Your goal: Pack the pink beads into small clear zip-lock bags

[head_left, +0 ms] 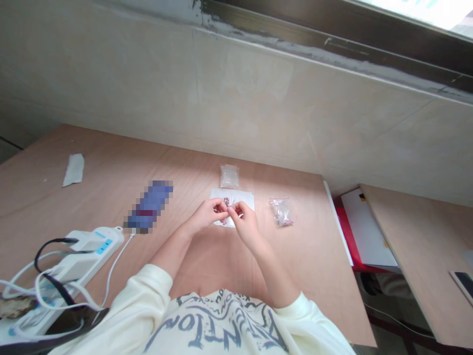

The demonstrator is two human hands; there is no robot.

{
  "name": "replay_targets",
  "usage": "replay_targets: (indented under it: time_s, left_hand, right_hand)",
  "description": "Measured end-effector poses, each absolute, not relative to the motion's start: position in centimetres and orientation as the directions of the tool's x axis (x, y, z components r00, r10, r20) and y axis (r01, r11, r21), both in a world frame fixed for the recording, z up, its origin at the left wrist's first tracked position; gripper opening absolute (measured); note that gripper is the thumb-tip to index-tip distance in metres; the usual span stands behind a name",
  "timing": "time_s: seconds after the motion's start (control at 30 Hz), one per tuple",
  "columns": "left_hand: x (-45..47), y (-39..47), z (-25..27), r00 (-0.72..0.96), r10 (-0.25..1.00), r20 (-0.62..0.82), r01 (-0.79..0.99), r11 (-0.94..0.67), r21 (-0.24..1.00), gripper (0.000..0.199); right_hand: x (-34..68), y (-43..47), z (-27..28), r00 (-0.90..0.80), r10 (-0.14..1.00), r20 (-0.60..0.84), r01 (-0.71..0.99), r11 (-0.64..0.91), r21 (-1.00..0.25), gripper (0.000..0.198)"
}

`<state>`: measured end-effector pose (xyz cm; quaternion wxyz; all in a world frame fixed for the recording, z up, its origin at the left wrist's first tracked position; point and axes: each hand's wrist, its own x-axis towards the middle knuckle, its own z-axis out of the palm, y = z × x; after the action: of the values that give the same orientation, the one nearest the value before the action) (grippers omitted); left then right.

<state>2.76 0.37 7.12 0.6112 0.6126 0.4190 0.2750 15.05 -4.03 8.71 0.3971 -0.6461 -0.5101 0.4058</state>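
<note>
My left hand (209, 214) and my right hand (242, 217) meet fingertip to fingertip over a white sheet (244, 195) on the table. Both are closed in a pinch. Whatever sits between the fingertips is too small to make out. Small pink and dark beads (225, 200) show just beyond the fingers, partly hidden by them; I cannot tell whether they are held or lie on the sheet. Behind the sheet lies a clear plastic bag (229, 176). To the right of my right hand is another clear bag (281, 212) with small pink pieces in it.
On the wooden table (310, 256), a phone (150, 206) lies left with a white charging cable. A power strip (99, 246) with tangled cords fills the lower left. A paper scrap (74, 169) lies far left. A wall stands behind; a second table (424, 236) is right.
</note>
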Motion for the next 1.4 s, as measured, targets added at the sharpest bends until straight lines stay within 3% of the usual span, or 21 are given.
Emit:
replay_targets:
  time_s: [0.27, 0.53, 0.63, 0.8, 0.93, 1.0, 1.07, 1.17, 1.23, 1.33, 1.4]
  left_hand:
    - [2.3, 0.4, 7.7, 0.565, 0.808, -0.17, 0.162, 0.093, 0.982, 0.017]
    - [1.8, 1.5, 7.8, 0.393, 0.91, -0.135, 0.338, -0.007, 0.941, 0.014]
    - [2.0, 1.5, 8.0, 0.473, 0.88, -0.036, 0.382, -0.168, 0.909, 0.013]
    - [2.3, 1.5, 8.9, 0.549, 0.826, 0.128, 0.365, -0.374, 0.852, 0.039]
    - [1.8, 1.3, 9.2, 0.674, 0.735, 0.074, 0.337, -0.395, 0.855, 0.038]
    - [1.5, 1.0, 9.4, 0.723, 0.691, 0.002, 0.355, -0.375, 0.856, 0.047]
    - [1.4, 0.8, 9.5, 0.714, 0.699, -0.025, 0.385, -0.363, 0.849, 0.058]
    - [1.3, 1.0, 9.5, 0.651, 0.759, 0.005, 0.422, -0.367, 0.829, 0.052]
    - [1.0, 1.4, 9.4, 0.62, 0.784, 0.014, 0.452, -0.371, 0.811, 0.048]
    - [0.4, 1.8, 9.0, 0.573, 0.82, -0.004, 0.526, -0.363, 0.769, 0.051]
    - [0.2, 1.8, 8.7, 0.527, 0.849, -0.04, 0.585, -0.328, 0.742, 0.051]
  right_hand:
    - [16.5, -3.5, 9.4, -0.009, 0.976, -0.216, 0.11, -0.214, -0.971, 0.017]
    - [16.4, -3.3, 9.6, 0.188, 0.968, -0.167, 0.347, -0.224, -0.911, 0.015]
    - [15.8, -3.2, 10.1, 0.138, 0.981, -0.134, 0.377, -0.177, -0.909, 0.016]
    - [15.7, -3.1, 10.6, 0.119, 0.982, -0.147, 0.359, -0.181, -0.916, 0.014]
    - [16.3, -3.0, 10.9, 0.145, 0.961, -0.235, 0.24, -0.265, -0.934, 0.014]
    - [16.5, -2.7, 11.0, 0.133, 0.949, -0.286, 0.147, -0.304, -0.941, 0.015]
    - [16.7, -2.4, 10.8, 0.07, 0.945, -0.32, 0.047, -0.323, -0.945, 0.015]
    - [16.9, -2.2, 9.8, 0.006, 0.946, -0.325, -0.044, -0.324, -0.945, 0.015]
    - [17.2, -2.3, 8.4, 0.082, 0.95, -0.302, 0.024, -0.305, -0.952, 0.016]
    - [17.8, -2.7, 5.4, 0.276, 0.942, -0.193, 0.325, -0.28, -0.903, 0.011]
    - [17.9, -3.0, 3.5, 0.292, 0.95, -0.113, 0.504, -0.253, -0.826, 0.011]
